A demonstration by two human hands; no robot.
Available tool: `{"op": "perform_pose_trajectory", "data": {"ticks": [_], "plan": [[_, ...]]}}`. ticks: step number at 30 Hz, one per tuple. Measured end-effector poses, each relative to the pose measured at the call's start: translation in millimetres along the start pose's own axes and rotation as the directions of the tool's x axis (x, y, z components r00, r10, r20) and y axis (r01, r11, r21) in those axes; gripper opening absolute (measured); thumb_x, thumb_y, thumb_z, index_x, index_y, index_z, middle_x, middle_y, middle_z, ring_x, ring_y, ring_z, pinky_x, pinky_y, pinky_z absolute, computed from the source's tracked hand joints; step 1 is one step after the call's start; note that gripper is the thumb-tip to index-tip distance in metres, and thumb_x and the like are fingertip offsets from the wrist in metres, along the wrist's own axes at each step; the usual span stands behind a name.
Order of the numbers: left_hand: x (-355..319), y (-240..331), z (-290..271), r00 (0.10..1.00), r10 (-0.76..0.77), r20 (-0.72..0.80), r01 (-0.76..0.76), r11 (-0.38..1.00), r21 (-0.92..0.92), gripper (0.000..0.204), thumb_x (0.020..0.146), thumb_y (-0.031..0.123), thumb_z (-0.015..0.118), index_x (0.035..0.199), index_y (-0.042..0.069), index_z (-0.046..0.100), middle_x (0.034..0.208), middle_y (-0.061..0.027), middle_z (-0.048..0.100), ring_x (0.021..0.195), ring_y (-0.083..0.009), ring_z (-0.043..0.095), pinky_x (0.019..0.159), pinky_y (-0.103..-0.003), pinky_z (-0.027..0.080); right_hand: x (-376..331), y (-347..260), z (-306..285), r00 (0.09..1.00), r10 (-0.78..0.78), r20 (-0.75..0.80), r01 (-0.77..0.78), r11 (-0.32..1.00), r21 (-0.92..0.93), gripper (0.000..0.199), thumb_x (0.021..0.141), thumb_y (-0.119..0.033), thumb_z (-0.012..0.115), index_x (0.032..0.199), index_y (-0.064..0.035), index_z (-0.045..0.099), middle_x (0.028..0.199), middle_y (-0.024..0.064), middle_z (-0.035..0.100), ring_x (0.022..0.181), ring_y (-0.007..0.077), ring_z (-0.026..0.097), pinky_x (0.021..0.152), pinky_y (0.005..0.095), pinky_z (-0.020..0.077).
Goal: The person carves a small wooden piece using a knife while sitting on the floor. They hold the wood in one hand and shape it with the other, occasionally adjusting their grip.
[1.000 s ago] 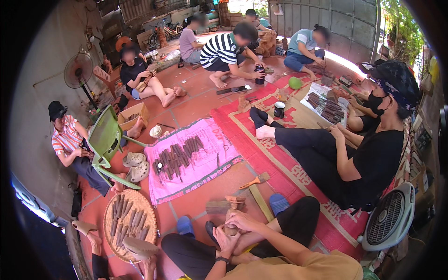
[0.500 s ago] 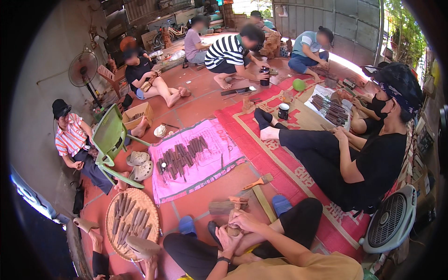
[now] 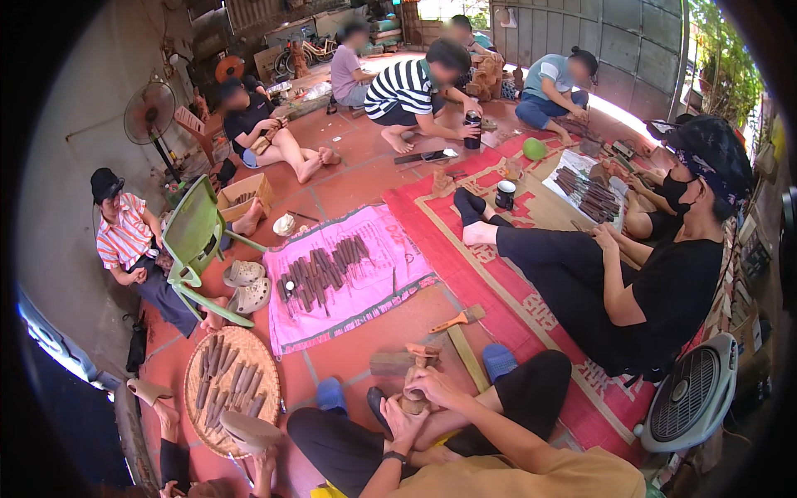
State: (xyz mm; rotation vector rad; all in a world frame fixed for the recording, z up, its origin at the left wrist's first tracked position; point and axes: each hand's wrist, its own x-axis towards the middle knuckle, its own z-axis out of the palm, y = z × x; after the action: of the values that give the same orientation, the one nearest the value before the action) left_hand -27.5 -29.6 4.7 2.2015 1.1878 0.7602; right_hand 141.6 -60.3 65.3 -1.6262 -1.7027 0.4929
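Over my crossed legs, my left hand (image 3: 403,422) is wrapped round a small brown wooden piece (image 3: 413,404) from below. My right hand (image 3: 436,387) closes on its upper side, fingers bent against it. The piece's finer shape, and any small tool in the right fingers, cannot be made out. Just beyond my hands lies a dark wooden block (image 3: 390,363), with a reddish-brown wooden piece (image 3: 423,353) at its right end. A flat brush (image 3: 458,319) with a wooden handle rests farther off, near a wooden strip (image 3: 469,358).
Dark wooden sticks lie on a pink cloth (image 3: 311,339) ahead and in a round woven tray (image 3: 274,365) to the left. A green chair (image 3: 193,224) stands beyond the tray. At right are a seated person (image 3: 672,290) and a box fan (image 3: 696,390). Several other people sit around.
My hands and the wooden piece have shifted slightly up and left, and my right hand's grip has changed a little. Across the room, a crouching person's hand now rests on top of a dark tumbler.
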Motion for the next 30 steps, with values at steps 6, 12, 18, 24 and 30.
{"op": "perform_pose_trajectory", "data": {"ticks": [6, 12, 18, 24, 30], "plan": [[-2, 5, -4, 0.999, 0.026, -0.034, -0.029, 0.997, -0.068, 0.083, 0.059, 0.034, 0.090, 0.123, 0.003, 0.048, 0.120, -0.0159, 0.053, 0.130, -0.0405, 0.038, 0.116, -0.051, 0.026, 0, 0, 0, 0.999, -0.031, -0.016, 0.031, 0.999, -0.021, 0.019, 0.086, -0.013, 0.062, 0.100, -0.0092, 0.075, 0.103, 0.0087, 0.065, 0.100, 0.0300, 0.065, 0.082, 0.0385, 0.0531], [-3, -7, 3, 0.999, -0.027, -0.026, 0.026, 0.999, -0.042, 0.082, 0.058, 0.030, 0.090, 0.124, 0.003, 0.047, 0.122, -0.0154, 0.051, 0.131, -0.0394, 0.035, 0.115, -0.050, 0.027, -6, -9, 3, 0.997, 0.072, 0.031, -0.072, 0.997, -0.011, 0.023, 0.089, -0.012, 0.059, 0.107, -0.0093, 0.072, 0.110, 0.0097, 0.064, 0.102, 0.0319, 0.066, 0.083, 0.0403, 0.0539], [-1, -8, -1, 1.000, -0.007, -0.005, 0.007, 1.000, -0.022, 0.087, 0.059, 0.032, 0.090, 0.127, 0.003, 0.045, 0.122, -0.0134, 0.051, 0.128, -0.0343, 0.043, 0.117, -0.053, 0.022, -8, -9, 6, 0.998, 0.043, -0.041, -0.041, 0.999, 0.033, 0.024, 0.090, -0.011, 0.058, 0.110, -0.0098, 0.072, 0.112, 0.0113, 0.064, 0.100, 0.0333, 0.067, 0.083, 0.0408, 0.0548], [-2, -14, 3, 0.999, 0.017, -0.031, -0.017, 1.000, 0.001, 0.102, 0.056, 0.042, 0.092, 0.135, 0.004, 0.040, 0.129, -0.0112, 0.053, 0.131, -0.0289, 0.048, 0.121, -0.057, 0.013, -8, -12, 16, 0.992, 0.112, -0.062, -0.113, 0.994, -0.012, 0.025, 0.089, -0.011, 0.059, 0.111, -0.0103, 0.071, 0.114, 0.0113, 0.063, 0.101, 0.0341, 0.067, 0.081, 0.0422, 0.0552], [-2, -11, 2, 0.998, 0.055, -0.037, -0.054, 0.998, 0.012, 0.107, 0.055, 0.042, 0.093, 0.139, 0.004, 0.038, 0.133, -0.0109, 0.054, 0.134, -0.0276, 0.047, 0.121, -0.057, 0.012, -13, -10, 22, 0.990, 0.139, -0.033, -0.141, 0.987, -0.078, 0.028, 0.090, -0.012, 0.060, 0.116, -0.0119, 0.068, 0.116, 0.0114, 0.061, 0.100, 0.0346, 0.067, 0.078, 0.0437, 0.0555]]}}
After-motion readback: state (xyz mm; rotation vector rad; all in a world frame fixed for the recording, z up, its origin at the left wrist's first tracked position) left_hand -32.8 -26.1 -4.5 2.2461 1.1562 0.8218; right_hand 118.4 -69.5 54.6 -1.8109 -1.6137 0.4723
